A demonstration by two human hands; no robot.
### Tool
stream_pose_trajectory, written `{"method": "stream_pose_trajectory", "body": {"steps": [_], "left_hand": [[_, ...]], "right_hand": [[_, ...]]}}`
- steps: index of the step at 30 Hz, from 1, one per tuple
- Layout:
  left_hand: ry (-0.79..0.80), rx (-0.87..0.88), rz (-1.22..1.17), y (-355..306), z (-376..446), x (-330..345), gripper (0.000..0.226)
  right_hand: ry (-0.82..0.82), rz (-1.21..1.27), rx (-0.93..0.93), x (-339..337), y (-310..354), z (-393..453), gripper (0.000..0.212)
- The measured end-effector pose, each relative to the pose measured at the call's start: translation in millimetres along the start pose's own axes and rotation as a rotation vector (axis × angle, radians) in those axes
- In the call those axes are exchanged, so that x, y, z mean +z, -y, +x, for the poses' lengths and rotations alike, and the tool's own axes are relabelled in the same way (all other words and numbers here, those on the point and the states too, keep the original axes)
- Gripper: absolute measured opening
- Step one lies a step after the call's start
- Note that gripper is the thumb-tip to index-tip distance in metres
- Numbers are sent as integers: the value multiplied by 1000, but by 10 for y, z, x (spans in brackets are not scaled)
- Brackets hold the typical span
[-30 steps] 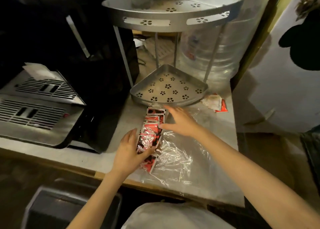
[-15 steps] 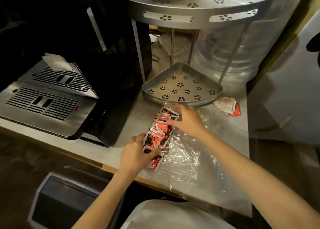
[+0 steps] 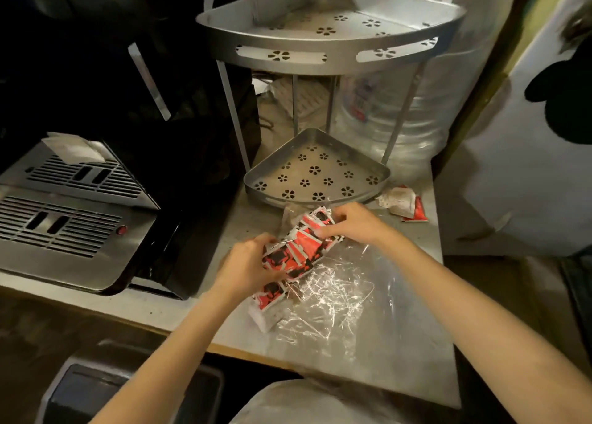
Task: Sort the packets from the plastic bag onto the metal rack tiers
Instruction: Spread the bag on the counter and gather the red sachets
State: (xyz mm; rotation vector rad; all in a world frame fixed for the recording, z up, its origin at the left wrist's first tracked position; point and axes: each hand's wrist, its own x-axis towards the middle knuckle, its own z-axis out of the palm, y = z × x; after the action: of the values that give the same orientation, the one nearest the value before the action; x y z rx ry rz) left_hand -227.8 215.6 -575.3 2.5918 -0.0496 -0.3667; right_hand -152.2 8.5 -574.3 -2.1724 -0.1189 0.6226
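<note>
At the left edge of the worktop (image 3: 400,353) sits a steel-topped appliance (image 3: 64,218) with slotted grilles, no part of my job. Just right of it my left hand (image 3: 248,265) curls round the near end of the bundle of packets (image 3: 298,250), fingers wrapped over the red-and-black sachets through the clear plastic bag (image 3: 333,298), so that grip is closed on the bundle. The bag's loose film spreads crumpled toward the worktop's front edge, and a few packets poke out below my left hand. My right hand (image 3: 355,223) takes the far end of the same bundle, fingers bent and pinching at the sachets near the bag's mouth; I cannot tell whether it has one packet singled out or only the bunch.

Beyond my hands, toward the back of the worktop, stands the metal rack (image 3: 323,50). Its lower tier (image 3: 317,175) lies just past the bundle, and neither it nor the upper tier shows any packet on it. Near the right edge, beside the lower tier, lie two loose sachets (image 3: 405,204), one pale and one red.

By my reckoning the sorting has hardly started: the packets are all bunched in the bag, nothing is on either tier, and drawing them out and placing them is all left to do.
</note>
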Motion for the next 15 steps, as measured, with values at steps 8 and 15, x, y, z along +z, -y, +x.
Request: {"method": "stream_pose_trajectory", "body": {"steps": [8, 15], "left_hand": [[93, 219, 81, -292, 615, -226, 68], [-64, 177, 51, -397, 714, 7, 70]], "right_hand": [[-126, 207, 130, -344, -226, -215, 16], [-140, 358, 336, -473, -540, -467, 42]]}}
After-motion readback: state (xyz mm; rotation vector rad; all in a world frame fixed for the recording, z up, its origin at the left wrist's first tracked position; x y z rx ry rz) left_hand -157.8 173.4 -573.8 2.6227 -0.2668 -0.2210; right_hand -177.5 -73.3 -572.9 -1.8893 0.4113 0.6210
